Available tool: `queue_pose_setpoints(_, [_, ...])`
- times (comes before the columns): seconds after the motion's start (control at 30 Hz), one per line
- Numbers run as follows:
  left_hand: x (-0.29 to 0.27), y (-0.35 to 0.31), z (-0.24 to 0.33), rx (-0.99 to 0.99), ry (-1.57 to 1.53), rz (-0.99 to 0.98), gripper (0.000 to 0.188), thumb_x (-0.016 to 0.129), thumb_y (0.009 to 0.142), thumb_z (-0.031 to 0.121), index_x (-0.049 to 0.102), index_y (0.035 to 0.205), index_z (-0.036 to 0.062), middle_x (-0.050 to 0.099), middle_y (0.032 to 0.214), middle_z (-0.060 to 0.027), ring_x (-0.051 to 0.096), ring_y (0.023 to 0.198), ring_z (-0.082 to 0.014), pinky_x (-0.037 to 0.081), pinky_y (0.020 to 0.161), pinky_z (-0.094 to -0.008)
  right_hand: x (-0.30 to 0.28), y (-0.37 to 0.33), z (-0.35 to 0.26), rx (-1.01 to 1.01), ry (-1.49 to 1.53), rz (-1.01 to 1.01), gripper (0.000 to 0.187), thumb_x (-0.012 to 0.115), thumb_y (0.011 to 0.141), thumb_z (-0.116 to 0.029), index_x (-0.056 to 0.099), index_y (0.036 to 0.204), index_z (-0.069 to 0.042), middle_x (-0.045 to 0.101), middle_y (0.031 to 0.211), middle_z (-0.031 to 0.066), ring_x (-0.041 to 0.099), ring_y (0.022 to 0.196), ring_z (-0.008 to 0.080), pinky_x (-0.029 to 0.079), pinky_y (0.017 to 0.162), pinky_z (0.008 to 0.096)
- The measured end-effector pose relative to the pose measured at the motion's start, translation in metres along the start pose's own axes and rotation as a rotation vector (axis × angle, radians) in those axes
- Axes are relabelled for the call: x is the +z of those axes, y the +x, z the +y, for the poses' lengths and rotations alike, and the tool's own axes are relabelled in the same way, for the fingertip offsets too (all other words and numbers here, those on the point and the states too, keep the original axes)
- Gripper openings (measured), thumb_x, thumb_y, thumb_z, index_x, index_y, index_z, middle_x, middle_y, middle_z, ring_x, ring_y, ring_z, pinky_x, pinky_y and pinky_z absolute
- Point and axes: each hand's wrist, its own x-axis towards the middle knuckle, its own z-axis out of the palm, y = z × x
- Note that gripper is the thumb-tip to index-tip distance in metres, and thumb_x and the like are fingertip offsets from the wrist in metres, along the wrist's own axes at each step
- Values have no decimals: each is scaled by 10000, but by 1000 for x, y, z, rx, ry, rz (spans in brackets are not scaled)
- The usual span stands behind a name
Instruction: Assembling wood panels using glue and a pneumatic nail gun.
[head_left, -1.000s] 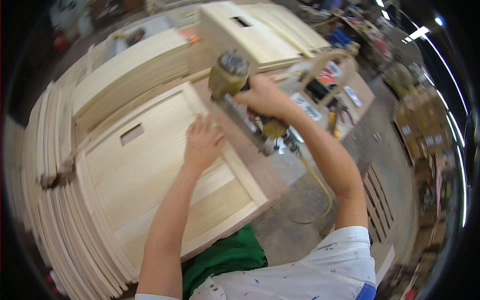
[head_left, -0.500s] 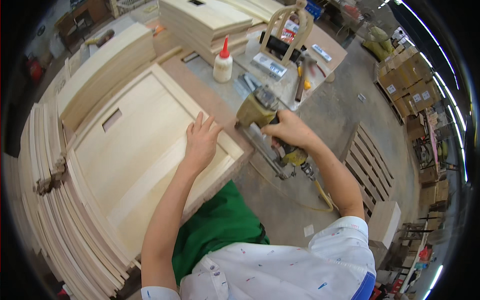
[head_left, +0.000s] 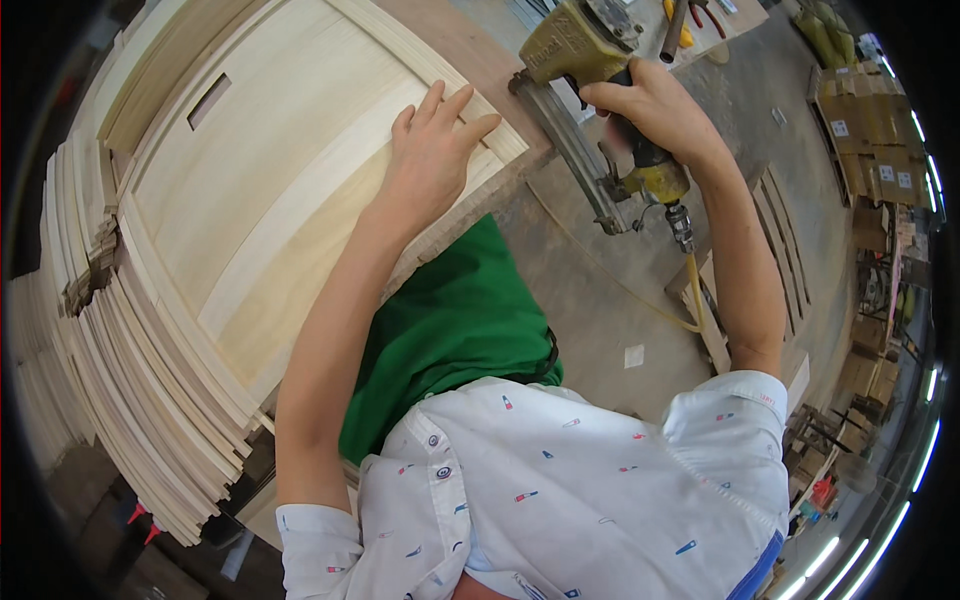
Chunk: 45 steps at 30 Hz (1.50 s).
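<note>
**Concrete floor (head_left: 590, 275) stretched grey beyond a framed wooden panel (head_left: 300, 150) and a pneumatic nail gun (head_left: 572, 48)**

Spread wide, the fingers of the left hand (head_left: 428, 165) rested on the panel close to its right-hand corner, tips and thumb by the raised border. The right hand (head_left: 665, 110) was wrapped round the gun's dark grip, one finger reaching toward the trigger; whether it squeezed, I couldn't tell, and the other fingertips were hidden.

The gun was just off the panel's right edge, its long magazine (head_left: 575, 145) slanting back toward the person. From the end of the grip, a yellow air hose (head_left: 694, 285) dropped and curved across the floor.

The panel lay flat, a rectangular slot (head_left: 208, 102) in its upper left part, with reddish-brown bench top (head_left: 475, 40) showing along its right side. Piles of thin wooden strips (head_left: 150, 400) crowded its left. Nearer the body I saw a green garment (head_left: 450, 310) and a white printed shirt (head_left: 570, 470). Farther off were a slatted pallet (head_left: 785, 250) and stacked cartons (head_left: 875, 120).
</note>
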Motion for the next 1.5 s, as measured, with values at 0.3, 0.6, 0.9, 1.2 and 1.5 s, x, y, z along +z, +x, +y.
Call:
queue_pose_setpoints(0.3, [-7,-20,15,6,10,-23,470,652,853,381,569,1276,194,423,1444,-111,311,1370,-370,238,1094,-518,0,-7,-6,-4,-65,-10,304,660,754,-212,587,827,74,567,596,83,581,483,142,473,475,296])
queue_pose_setpoints(0.6, [-7,-21,11,-3,-11,17,475,684,824,376,587,1255,201,438,1438,-87,324,1367,-352,245,1096,-499,2,-50,-33,42,-115,-133,276,656,785,-195,573,782,69,572,560,78,572,483,127,461,483,295])
queue_pose_setpoints(0.9, [-5,-22,12,-7,-44,52,450,676,828,387,621,1228,188,464,1413,-81,341,1353,-341,251,1092,-505,11,-61,-41,86,-182,-172,274,642,777,-196,573,761,69,561,529,83,577,481,147,461,499,310])
queue_pose_setpoints(1.2, [-6,-20,11,-9,-50,71,438,670,832,391,628,1219,190,469,1407,-94,345,1347,-348,255,1087,-513,11,-62,-45,56,-244,-143,214,636,805,-168,577,743,28,531,526,26,507,462,103,400,483,285])
queue_pose_setpoints(1.5, [-20,-42,-2,15,-154,33,559,679,824,370,548,1294,96,400,1460,-148,310,1376,-363,262,1107,-481,2,-55,-53,148,-141,-130,228,655,781,-141,585,851,64,558,588,42,570,519,111,455,500,297])
